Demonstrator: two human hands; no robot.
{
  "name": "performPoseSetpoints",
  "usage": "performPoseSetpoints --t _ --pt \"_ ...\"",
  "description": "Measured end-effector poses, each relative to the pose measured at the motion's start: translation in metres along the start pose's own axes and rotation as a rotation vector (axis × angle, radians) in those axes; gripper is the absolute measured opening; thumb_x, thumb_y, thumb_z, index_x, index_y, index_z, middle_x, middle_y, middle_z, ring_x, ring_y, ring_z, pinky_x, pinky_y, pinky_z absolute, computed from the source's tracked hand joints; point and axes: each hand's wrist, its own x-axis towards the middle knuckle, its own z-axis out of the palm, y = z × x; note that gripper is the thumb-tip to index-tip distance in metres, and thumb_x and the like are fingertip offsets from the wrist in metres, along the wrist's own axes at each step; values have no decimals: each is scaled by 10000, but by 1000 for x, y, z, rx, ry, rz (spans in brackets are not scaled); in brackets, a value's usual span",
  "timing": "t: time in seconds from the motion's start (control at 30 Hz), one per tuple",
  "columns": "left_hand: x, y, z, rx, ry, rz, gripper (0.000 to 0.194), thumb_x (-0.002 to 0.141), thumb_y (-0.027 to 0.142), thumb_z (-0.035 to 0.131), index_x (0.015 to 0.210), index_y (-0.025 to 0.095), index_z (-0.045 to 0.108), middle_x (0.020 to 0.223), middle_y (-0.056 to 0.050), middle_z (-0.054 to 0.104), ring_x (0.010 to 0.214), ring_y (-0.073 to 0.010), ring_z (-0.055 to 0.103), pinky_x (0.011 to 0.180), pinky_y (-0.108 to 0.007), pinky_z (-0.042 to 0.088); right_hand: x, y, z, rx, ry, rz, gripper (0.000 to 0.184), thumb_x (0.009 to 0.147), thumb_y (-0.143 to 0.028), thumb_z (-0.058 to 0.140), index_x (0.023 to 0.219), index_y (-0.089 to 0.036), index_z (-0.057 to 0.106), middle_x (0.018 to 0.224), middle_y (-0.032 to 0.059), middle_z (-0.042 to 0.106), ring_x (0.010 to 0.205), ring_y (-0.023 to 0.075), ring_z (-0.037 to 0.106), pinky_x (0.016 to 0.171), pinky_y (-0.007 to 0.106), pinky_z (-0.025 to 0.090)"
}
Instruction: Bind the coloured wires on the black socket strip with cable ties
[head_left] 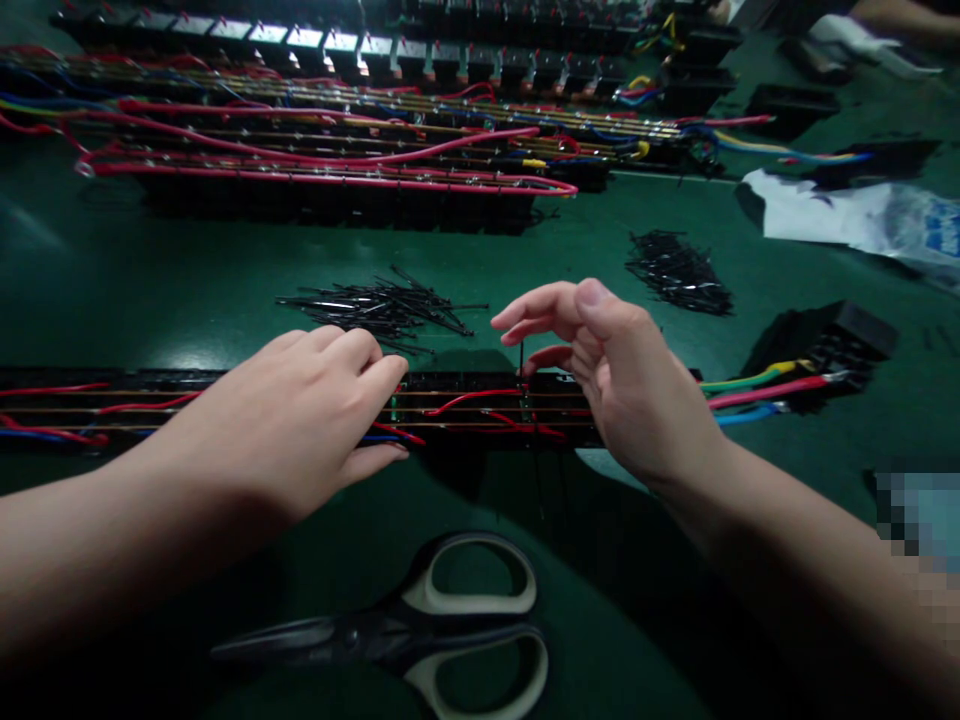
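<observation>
A long black strip assembly (465, 408) with brass-coloured rods and red and blue wires lies across the table. My left hand (307, 410) grips it from above, thumb along the near edge and fingers over the far side. My right hand (607, 370) is at the strip's right part, palm turned in, its fingers curved and apart. A thin black cable tie (522, 360) stands up from the strip beside those fingertips; whether they touch it I cannot tell. Yellow, green, red and blue leads (772, 385) run from the right end to a black connector block (847, 340).
Loose black cable ties lie in a left pile (382, 310) and a right pile (679, 270). Scissors (375, 635) with black-and-cream handles rest near me. More wired strips (337, 150) fill the back. A plastic bag (862, 220) lies at right.
</observation>
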Motion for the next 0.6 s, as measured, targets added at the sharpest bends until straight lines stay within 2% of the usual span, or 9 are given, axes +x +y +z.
performPoseSetpoints --t 0.07,0.13,0.23,0.3,0.37,0.43,0.5,0.6 --pt "0 0 0 -2 4 4 382 870 416 694 1131 139 674 1086 -195 678 950 -388 680 766 -500 577 0 0 -1 -82 24 -40 340 1039 -356 361 1019 -209 667 1118 74 712 1055 239 665 817 357 528" --pt "-1 0 0 2 11 3 381 873 410 693 1136 135 671 1094 -199 674 954 -388 680 766 -497 575 -1 -3 -3 -264 11 -85 257 970 -212 410 1048 -203 655 1098 68 715 1030 232 676 837 361 533" --pt "-2 1 0 18 21 1 381 875 403 700 1143 134 667 1104 -201 670 958 -383 678 779 -492 570 -5 -11 -9 -671 -96 -141 393 845 -57 436 1139 -187 662 1149 90 731 1073 259 688 887 399 533" --pt "-2 2 0 28 21 0 389 874 407 711 1150 136 667 1100 -194 670 959 -378 676 789 -487 565 -9 -14 -16 -937 -187 -129 434 840 -67 458 1202 -178 670 1197 127 741 1095 309 697 869 439 541" --pt "-2 2 0 38 14 -5 390 872 412 720 1148 141 670 1102 -189 671 965 -376 674 791 -479 559 -12 -16 -25 -1095 -263 -80 420 873 -139 497 1258 -174 664 1192 151 758 1006 337 727 788 456 554" --pt "-2 3 -1 44 6 -9 380 875 414 720 1142 147 674 1111 -188 673 971 -374 674 787 -469 552 -13 -16 -35 -1142 -287 -59 531 872 -189 540 1401 -176 587 1243 155 751 955 335 743 728 443 558" --pt "-2 3 -1 42 4 -11 382 875 420 721 1143 151 677 1111 -184 674 968 -372 673 782 -464 547 -13 -16 -44 -1147 -305 -106 653 829 -237 611 1475 -179 533 1272 152 743 955 331 743 700 422 554" --pt "-1 2 -1 33 6 -6 401 870 424 728 1158 150 674 1077 -173 674 941 -368 673 775 -471 546 -11 -15 -53 -1081 -387 -148 458 832 -282 655 1287 -232 679 1168 103 772 940 305 736 728 404 557"
